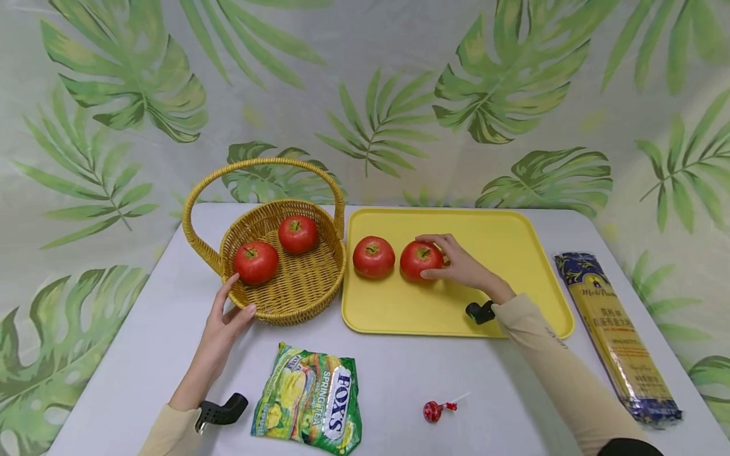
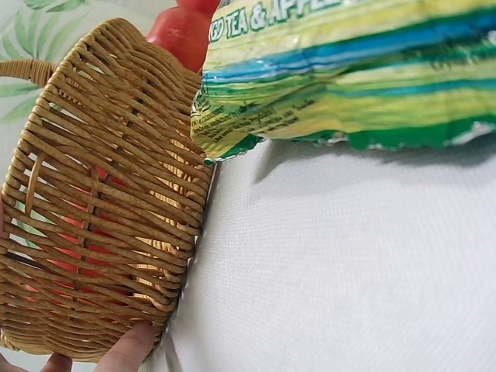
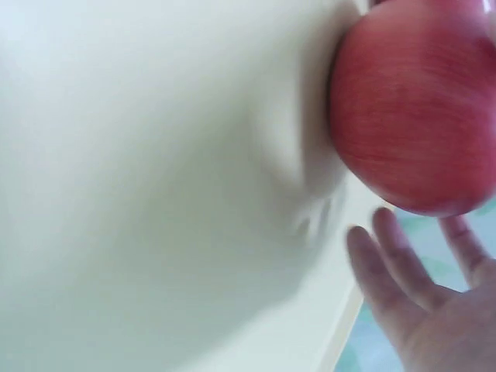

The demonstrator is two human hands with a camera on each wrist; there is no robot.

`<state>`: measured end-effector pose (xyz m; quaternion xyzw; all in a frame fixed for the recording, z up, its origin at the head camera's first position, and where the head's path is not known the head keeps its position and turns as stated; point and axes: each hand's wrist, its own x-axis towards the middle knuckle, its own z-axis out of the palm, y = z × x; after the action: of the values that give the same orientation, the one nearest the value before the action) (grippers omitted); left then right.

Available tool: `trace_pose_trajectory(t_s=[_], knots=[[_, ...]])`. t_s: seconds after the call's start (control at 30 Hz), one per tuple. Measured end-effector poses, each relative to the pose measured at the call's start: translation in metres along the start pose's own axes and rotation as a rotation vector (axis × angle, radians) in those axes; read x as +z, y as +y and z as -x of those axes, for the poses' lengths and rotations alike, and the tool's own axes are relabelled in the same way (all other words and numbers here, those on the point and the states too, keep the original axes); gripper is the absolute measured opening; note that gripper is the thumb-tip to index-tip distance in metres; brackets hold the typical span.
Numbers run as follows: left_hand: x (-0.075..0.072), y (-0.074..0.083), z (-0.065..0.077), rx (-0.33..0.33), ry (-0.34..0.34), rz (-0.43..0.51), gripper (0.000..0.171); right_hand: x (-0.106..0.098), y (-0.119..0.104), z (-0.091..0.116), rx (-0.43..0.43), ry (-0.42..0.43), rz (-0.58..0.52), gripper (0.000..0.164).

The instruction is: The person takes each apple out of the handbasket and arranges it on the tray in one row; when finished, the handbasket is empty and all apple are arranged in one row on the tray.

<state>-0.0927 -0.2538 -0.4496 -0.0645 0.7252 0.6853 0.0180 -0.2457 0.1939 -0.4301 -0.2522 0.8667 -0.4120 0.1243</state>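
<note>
My left hand [image 1: 224, 323] touches the near left side of a wicker basket [image 1: 308, 310], finger and thumb spread along its rim; the thumb [image 2: 130, 350] lies against the woven wall. Inside the basket are two red apples, one at the left [image 1: 256, 262] and one farther back [image 1: 298, 234]. My right hand [image 1: 459, 263] holds an apple [image 1: 415, 261] on the yellow tray [image 1: 502, 272], its thumb in front and a finger behind. Other fingers [image 3: 403, 271] stretch beside this apple in the right wrist view. Another apple [image 1: 373, 257] sits on the tray's left part.
A green candy bag [image 1: 310, 399] lies in front of the basket. To its right is a red lollipop [image 1: 433, 411]. A spaghetti pack [image 1: 616, 335] lies along the table's right side. Behind the table hangs a leaf-print cloth [image 1: 388, 126].
</note>
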Motion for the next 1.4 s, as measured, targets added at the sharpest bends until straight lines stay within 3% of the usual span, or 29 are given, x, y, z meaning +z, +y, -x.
trace_pose_trajectory(t_s=[0.33,0.87,1.13,1.4], knots=[[0.0,-0.001,-0.001,0.002,0.0,0.0,0.069,-0.004,-0.037,-0.015,-0.166,0.053,-0.115,0.056],[0.001,-0.001,-0.001,0.008,0.007,-0.021,0.069,0.067,-0.123,-0.077,-0.381,-0.135,-0.148,0.055],[0.0,-0.001,-0.001,0.0,0.007,-0.026,0.069,0.099,-0.161,-0.108,-0.389,-0.206,-0.111,0.058],[-0.001,-0.002,-0.002,0.01,0.003,-0.025,0.069,0.122,-0.182,-0.136,-0.304,-0.246,-0.147,0.061]])
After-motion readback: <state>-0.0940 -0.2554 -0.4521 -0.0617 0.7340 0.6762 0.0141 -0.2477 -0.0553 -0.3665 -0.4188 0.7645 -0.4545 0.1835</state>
